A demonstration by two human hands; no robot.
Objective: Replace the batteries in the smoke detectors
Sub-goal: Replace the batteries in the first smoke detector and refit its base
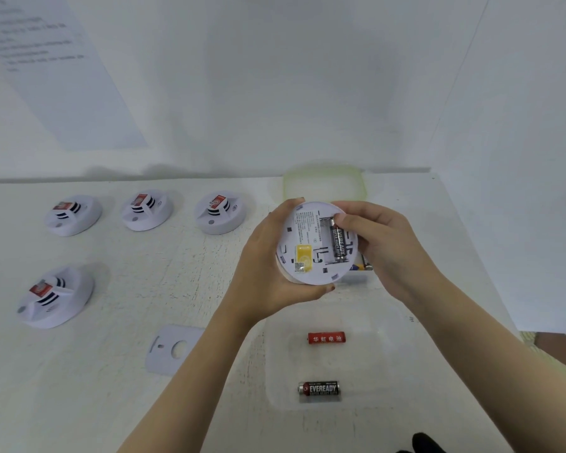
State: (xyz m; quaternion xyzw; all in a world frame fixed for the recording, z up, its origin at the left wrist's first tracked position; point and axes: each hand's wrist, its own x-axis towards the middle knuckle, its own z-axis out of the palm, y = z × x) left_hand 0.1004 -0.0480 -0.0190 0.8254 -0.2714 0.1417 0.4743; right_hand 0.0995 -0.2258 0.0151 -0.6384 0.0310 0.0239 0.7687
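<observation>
My left hand [268,256] grips a round white smoke detector [303,250] held above the table with its back side facing me. Its battery bay holds a black Eveready battery [338,243]. My right hand [376,243] holds the detector's right edge, its thumb pressing on the top end of that battery. A yellow label sits on the detector's back. Below my hands a red battery [326,338] and a second black Eveready battery [319,390] lie in a clear container [383,364].
Several white smoke detectors [221,212] stand face up on the white table at the left. A white cover plate [172,349] lies near my left forearm. A clear green-rimmed lid [324,181] rests by the back wall. More batteries [361,266] show under my right hand.
</observation>
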